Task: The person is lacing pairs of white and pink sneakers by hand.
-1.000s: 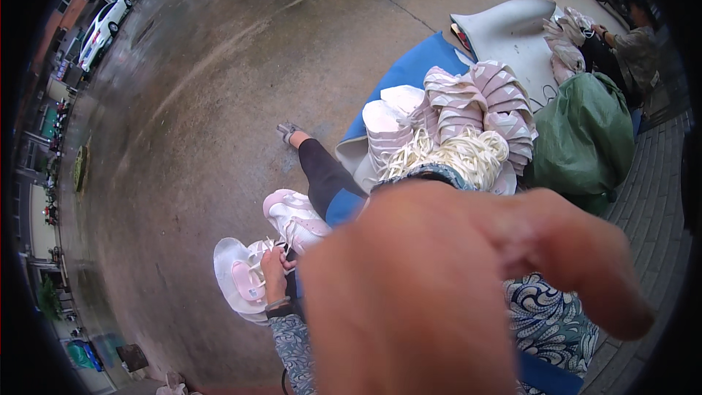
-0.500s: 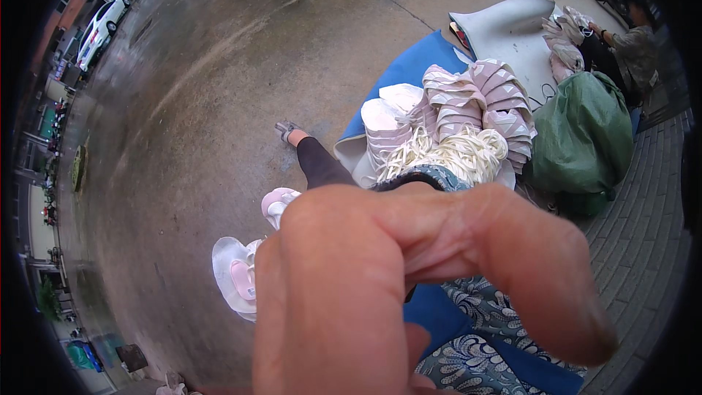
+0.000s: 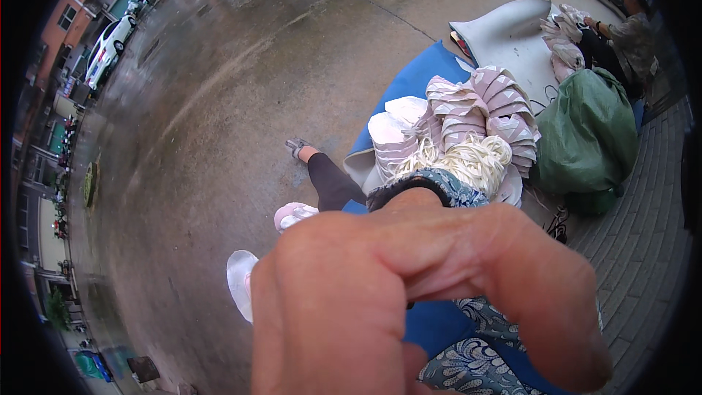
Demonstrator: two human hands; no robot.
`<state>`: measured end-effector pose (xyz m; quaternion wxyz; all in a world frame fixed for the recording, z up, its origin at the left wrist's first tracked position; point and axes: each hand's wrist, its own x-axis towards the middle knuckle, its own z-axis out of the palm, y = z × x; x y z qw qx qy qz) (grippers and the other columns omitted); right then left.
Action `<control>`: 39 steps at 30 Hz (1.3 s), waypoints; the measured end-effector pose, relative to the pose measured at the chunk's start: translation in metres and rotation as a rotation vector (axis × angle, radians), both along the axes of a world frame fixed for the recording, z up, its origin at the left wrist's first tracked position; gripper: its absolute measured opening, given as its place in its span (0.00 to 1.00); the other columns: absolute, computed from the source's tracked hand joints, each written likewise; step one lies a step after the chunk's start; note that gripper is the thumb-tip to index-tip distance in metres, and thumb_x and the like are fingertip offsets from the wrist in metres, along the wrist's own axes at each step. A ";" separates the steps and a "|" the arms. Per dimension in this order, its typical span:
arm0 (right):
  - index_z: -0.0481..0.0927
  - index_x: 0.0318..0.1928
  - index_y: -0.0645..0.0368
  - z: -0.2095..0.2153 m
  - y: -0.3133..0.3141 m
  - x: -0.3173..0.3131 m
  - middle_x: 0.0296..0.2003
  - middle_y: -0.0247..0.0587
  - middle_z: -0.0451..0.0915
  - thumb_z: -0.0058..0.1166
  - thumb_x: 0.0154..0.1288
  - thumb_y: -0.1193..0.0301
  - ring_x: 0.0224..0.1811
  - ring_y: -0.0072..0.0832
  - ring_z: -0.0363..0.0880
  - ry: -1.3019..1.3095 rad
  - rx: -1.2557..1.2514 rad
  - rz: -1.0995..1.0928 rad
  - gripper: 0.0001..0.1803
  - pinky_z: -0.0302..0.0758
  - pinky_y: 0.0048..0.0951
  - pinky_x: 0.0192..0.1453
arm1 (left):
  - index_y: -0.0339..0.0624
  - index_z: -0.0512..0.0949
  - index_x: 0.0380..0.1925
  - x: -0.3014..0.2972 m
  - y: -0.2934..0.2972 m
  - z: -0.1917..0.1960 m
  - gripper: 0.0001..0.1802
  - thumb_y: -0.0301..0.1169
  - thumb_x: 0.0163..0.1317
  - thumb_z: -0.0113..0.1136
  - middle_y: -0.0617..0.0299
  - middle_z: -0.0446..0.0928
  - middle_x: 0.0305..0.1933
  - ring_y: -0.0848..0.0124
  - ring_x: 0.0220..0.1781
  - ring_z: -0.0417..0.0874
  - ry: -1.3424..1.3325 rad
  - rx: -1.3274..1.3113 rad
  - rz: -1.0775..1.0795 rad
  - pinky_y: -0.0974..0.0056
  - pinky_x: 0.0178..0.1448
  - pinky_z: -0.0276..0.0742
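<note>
My right hand (image 3: 417, 278) looms very large right in front of the camera and covers the lower middle of the head view. Its thumb (image 3: 563, 292) bends down on the right; a crooked finger (image 3: 322, 285) runs off the lower edge on the left. The two stand apart, with a gap between them and no thing visible in it. Other fingers are mostly hidden. A blue patterned sleeve (image 3: 468, 189) with a dark cuff shows beyond the wrist. No left hand is visible. Past my wrist lie a bundle of cream cords (image 3: 479, 159) and stacked mauve-and-white shoe uppers (image 3: 462, 106).
A full green bag (image 3: 589, 135) stands right of the stacks. Blue sheeting (image 3: 413, 80) and a pale curled sheet (image 3: 504, 33) lie around them. Pinkish-white shoe parts (image 3: 238, 281) sit left of my hand, near a leg with a sandal (image 3: 296, 148). Another person (image 3: 632, 44) sits far right.
The view has shifted slightly, so the surroundings sit a little lower and the left side a little further right. My hand sits slightly lower in view, still close to the camera.
</note>
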<state>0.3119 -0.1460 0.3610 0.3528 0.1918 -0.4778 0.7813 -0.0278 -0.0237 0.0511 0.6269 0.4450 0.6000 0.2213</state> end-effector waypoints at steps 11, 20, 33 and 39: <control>0.79 0.29 0.68 -0.008 -0.010 0.016 0.27 0.40 0.75 0.60 0.52 0.56 0.27 0.24 0.72 0.045 0.165 -0.193 0.22 0.66 0.21 0.28 | 0.38 0.70 0.24 0.055 0.011 0.059 0.06 0.29 0.56 0.48 0.70 0.65 0.15 0.79 0.13 0.67 -0.011 0.045 -0.050 0.69 0.24 0.77; 0.80 0.32 0.69 0.017 0.048 -0.043 0.28 0.44 0.76 0.61 0.52 0.50 0.28 0.28 0.72 0.095 0.322 -0.175 0.28 0.67 0.22 0.28 | 0.38 0.70 0.25 -0.004 0.010 0.002 0.09 0.32 0.58 0.47 0.71 0.63 0.16 0.80 0.14 0.67 -0.066 0.036 0.116 0.68 0.24 0.79; 0.78 0.38 0.70 -0.006 0.043 -0.134 0.33 0.44 0.76 0.58 0.59 0.64 0.36 0.31 0.72 0.438 0.284 -0.358 0.18 0.68 0.29 0.37 | 0.33 0.71 0.27 -0.014 0.011 -0.018 0.10 0.32 0.56 0.49 0.65 0.66 0.19 0.76 0.15 0.71 -0.053 0.031 0.166 0.67 0.23 0.79; 0.76 0.38 0.71 0.001 0.020 -0.141 0.33 0.45 0.76 0.57 0.60 0.66 0.34 0.29 0.73 0.328 -0.127 -0.147 0.16 0.70 0.29 0.37 | 0.33 0.70 0.25 -0.005 0.011 -0.011 0.11 0.32 0.57 0.48 0.63 0.67 0.20 0.74 0.15 0.72 -0.057 0.059 0.146 0.67 0.23 0.79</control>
